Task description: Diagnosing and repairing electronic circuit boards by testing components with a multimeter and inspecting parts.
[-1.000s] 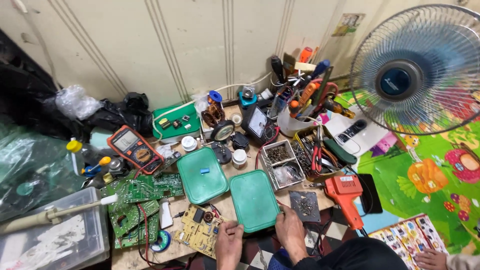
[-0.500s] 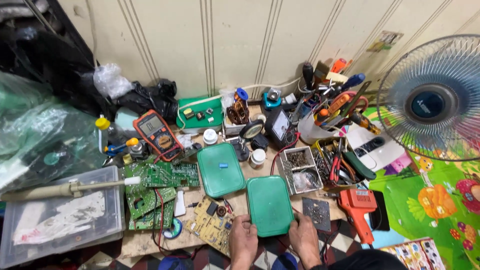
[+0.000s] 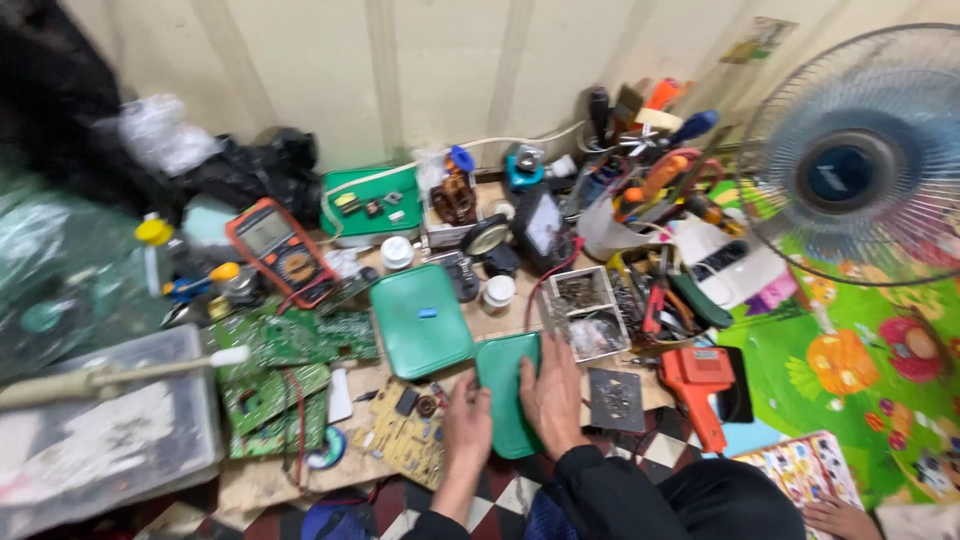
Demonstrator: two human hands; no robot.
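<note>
Far left of frame: clear plastic bin (image 3: 110, 440) with a pale rod-like tool (image 3: 120, 375) lying across it; right of that, green circuit boards (image 3: 285, 370), flat, matte, studded with parts; above them an orange-and-dark multimeter (image 3: 280, 250), tilted; lower centre, a tan circuit board (image 3: 405, 430) just beside the left hand (image 3: 467, 425); upper of two green lids, the rounded green lid (image 3: 420, 320), smooth plastic, lies apart from both hands; left hand at the left edge of the green tray (image 3: 508, 395), fingers (image 3: 462, 392) curled against its rim, loosely closed, gripping the edge as far as can be told; green tray sits lower centre on the bench (image 3: 505, 320), rounded rectangle, glossy plastic, long axis running from the bottom of the frame up toward the wall; right hand (image 3: 553, 395) lies flat on top of it, fingers spread open and pressing down, not wrapped round anything; both hands touch it, right covers more; tray lies directly under and between them; right of centre, a metal parts box (image 3: 585, 310) with small dark bits; a grey square plate (image 3: 617, 400) just beside the right hand; orange power tool (image 3: 700, 385), hard plastic; upper right, a fan (image 3: 860, 160) with wire guard, blurred.
</note>
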